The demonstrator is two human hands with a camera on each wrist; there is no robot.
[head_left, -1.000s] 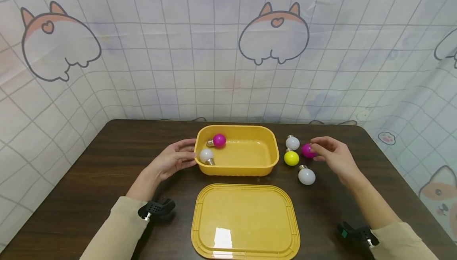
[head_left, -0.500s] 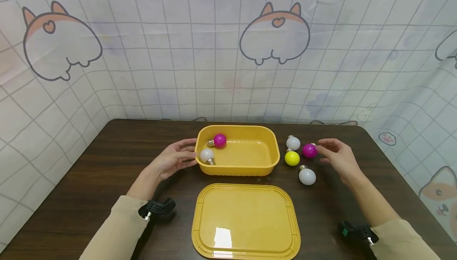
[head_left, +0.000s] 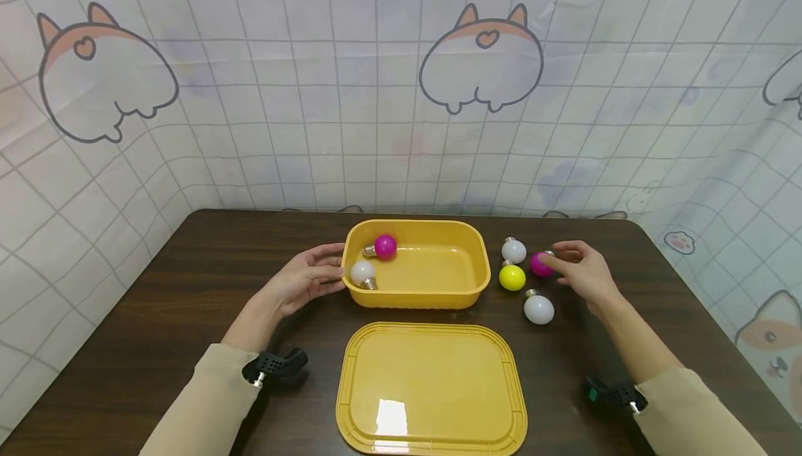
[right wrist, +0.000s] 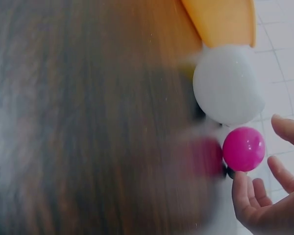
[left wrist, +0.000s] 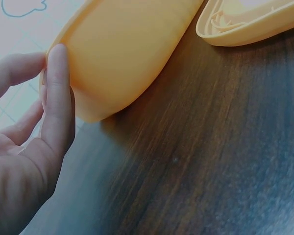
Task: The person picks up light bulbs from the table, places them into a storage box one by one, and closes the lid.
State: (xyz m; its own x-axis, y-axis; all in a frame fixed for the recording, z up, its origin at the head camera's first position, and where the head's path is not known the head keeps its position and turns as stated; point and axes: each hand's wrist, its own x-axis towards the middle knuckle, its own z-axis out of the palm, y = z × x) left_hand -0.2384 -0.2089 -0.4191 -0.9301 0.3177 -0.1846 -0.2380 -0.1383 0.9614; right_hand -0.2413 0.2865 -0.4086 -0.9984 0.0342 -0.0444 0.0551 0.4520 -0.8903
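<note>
The glossy magenta round bulb [head_left: 539, 266] lies just left of the nearer right hand [head_left: 584, 271], whose fingers are spread, pinching nothing.

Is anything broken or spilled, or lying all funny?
No, nothing stands out. The box sits upright, the lid lies flat in front, and the yellow bulb looks whole. The right hand partly hides one pink bulb, so I can't check all of it.
</note>
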